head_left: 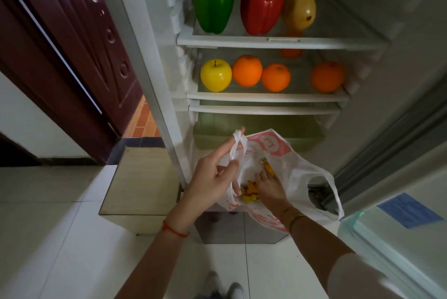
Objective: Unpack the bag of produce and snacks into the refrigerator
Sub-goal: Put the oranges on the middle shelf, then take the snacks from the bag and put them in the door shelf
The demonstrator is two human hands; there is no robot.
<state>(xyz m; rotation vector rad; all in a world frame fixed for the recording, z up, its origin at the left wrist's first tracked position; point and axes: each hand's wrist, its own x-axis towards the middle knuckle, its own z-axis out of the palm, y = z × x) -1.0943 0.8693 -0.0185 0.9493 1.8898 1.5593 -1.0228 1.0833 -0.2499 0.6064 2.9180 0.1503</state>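
A white and pink plastic bag (297, 168) hangs open in front of the open refrigerator (278, 42). My left hand (212, 177) grips the bag's left handle and holds it up. My right hand (268, 185) reaches inside the bag among small yellow-orange wrapped snacks (251, 193); whether it grips one is hidden. The top shelf holds a green pepper (214, 1), a red pepper (261, 7) and a yellow-brown fruit (300, 11). On the shelf below sit a yellow apple (216, 75) and several oranges (247, 70).
A green crisper drawer (258, 129) sits under the lowest shelf, behind the bag. A low wooden box (140, 177) stands on the tiled floor left of the fridge. The fridge door (399, 214) is swung open at the right. A dark red door (72, 44) is at the left.
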